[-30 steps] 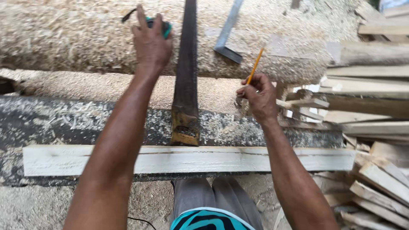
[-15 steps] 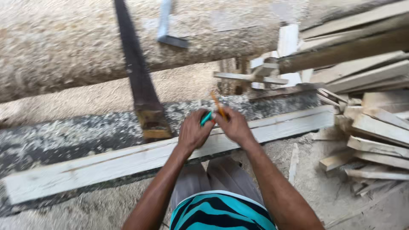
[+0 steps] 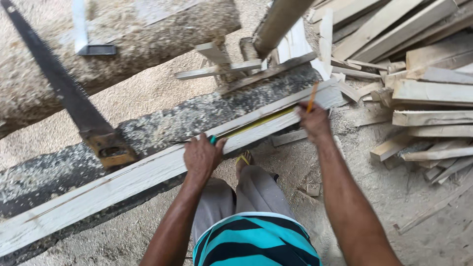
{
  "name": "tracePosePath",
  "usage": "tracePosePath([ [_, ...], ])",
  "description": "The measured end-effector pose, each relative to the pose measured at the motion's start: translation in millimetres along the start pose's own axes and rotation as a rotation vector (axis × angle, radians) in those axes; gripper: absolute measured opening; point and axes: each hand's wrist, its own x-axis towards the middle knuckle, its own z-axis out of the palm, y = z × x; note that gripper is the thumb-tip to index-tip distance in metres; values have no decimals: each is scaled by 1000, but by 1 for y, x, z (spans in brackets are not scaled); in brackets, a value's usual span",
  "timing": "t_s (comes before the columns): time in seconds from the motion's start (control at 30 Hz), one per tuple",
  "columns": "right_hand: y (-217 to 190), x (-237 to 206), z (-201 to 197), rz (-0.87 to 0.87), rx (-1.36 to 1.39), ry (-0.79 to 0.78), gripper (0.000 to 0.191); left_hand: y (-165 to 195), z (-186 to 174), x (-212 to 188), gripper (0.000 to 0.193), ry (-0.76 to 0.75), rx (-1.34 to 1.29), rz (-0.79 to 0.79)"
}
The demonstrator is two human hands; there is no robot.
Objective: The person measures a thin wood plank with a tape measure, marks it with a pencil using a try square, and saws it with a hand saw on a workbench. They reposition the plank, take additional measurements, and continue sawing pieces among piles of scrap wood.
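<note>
L hand (image 3: 202, 156) is near the body, palm down, fingers curled and pressing flat, w/ its bare arm bent in from the bottom edge. R hand (image 3: 314, 120) is farther out, arm almost straight, fingers pinched shut. Both wrists are bare, and the hands are well apart.

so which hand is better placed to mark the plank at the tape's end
Right. The right hand holds the pencil at the yellow tape's far end, while the left hand pins the tape case on the plank.
</note>
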Motion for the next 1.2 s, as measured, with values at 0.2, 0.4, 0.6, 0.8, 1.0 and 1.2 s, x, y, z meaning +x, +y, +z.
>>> tracePosePath([
  [0.2, 13, 89, -100, -282, 142, 303, 25, 12, 29, -8, 74, -22, 86, -142],
  [0.4, 21, 110, -103, -376, 17, 409, 22, 40, 45, -4, 67, 4, 113, -194],
  [0.6, 18, 105, -89, -373, -95, 415, 26, 47, 38, 0, 64, 20, 120, -198],
  [0.8, 24, 113, -95, -292, -232, 437, 24, 41, 37, 3, 63, 10, 108, -187],
  [1.0, 37, 72, -56, -815, -478, 631, 38, -28, 22, -9, 65, 146, 90, -235],
  [1.2, 84, -62, 96, -845, -165, -136, 33, -123, -5, -33, 67, 154, 49, -301],
])
